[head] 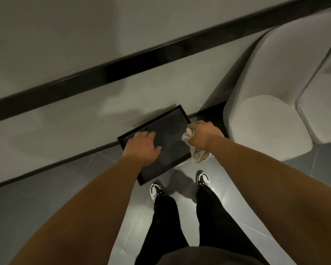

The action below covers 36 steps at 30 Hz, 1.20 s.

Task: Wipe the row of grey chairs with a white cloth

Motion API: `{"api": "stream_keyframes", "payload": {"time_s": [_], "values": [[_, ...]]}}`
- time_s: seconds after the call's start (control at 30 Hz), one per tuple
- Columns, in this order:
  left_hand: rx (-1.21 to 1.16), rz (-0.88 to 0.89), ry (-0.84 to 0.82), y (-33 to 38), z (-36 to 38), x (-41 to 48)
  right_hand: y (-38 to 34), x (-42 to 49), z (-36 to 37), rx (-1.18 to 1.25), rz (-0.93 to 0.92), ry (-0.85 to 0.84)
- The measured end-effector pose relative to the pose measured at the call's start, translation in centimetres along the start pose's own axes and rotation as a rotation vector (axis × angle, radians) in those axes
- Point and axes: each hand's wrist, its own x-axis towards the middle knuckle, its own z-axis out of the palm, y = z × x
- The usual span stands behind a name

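Note:
Two grey upholstered chairs stand side by side at the right, the nearer chair [264, 119] with its seat cushion facing me and a second chair [325, 104] beyond it. My right hand [203, 133] grips a crumpled white cloth [198, 154], which hangs below the fist just left of the nearer chair. My left hand [142, 145] rests palm down, fingers spread, on a black rectangular tray-like top [168, 138] in front of me. Neither hand touches a chair.
The black tray-like top stands against a pale wall [65, 54] crossed by a dark horizontal band [122, 67]. Grey floor tiles [182, 207] lie below, with my two black-and-white shoes [203, 178] close to the tray.

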Motion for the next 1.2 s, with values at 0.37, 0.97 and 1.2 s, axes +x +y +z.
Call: {"api": "stream_keyframes", "payload": {"time_s": [0.37,0.97,1.2], "values": [[-0.07,0.0,0.025,-6.2,7.3,5.8,-2.3,11.9,5.6,0.002,-0.06,0.116],[0.002,0.019,0.114,-8.9,18.9,15.8,-1.3,26.7,20.5,-0.147,-0.049,-0.122],[-0.01,0.025,0.134,-8.1,14.5,12.9,-2.7,24.2,13.4,-0.077,-0.047,-0.113]]}}
